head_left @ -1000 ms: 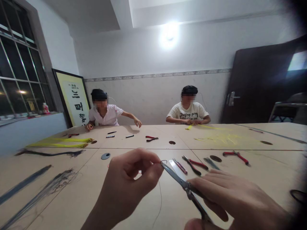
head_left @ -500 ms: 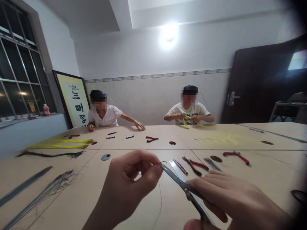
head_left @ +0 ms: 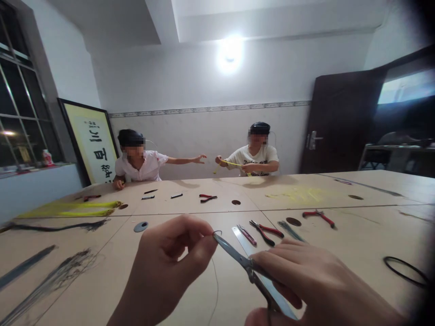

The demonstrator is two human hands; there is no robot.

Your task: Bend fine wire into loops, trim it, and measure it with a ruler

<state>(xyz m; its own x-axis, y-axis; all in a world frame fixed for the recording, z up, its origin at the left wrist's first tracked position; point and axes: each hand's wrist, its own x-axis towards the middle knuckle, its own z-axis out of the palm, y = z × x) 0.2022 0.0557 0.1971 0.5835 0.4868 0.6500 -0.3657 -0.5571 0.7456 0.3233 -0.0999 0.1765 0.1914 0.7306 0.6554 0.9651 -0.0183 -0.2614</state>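
My left hand (head_left: 176, 267) pinches a thin dark cord (head_left: 216, 283) between thumb and forefinger. A short curl of the cord shows above the fingertips, and the rest hangs down toward the table. My right hand (head_left: 299, 276) grips a pair of metal scissors (head_left: 234, 251), thumb and fingers around the handles. The blades look closed or nearly so, and their tips touch the cord right at my left fingertips. Under the scissors lies a steel ruler (head_left: 239, 236), partly covered by them and my right hand.
Beyond my hands lie thread snips (head_left: 247, 235), red-handled pliers (head_left: 267, 232) and more pliers (head_left: 319, 217). Grey cord bundles (head_left: 57, 276) and yellow strands (head_left: 84, 206) are on the left. A black ring (head_left: 404, 270) lies right. Two co-workers (head_left: 141, 163) sit across the table (head_left: 163, 267).
The view has turned slightly right. My hands keep their hold, scissors still at the cord. The left co-worker's hand has risen off the table, reaching sideways; the other co-worker now stretches the yellow strands leftward.
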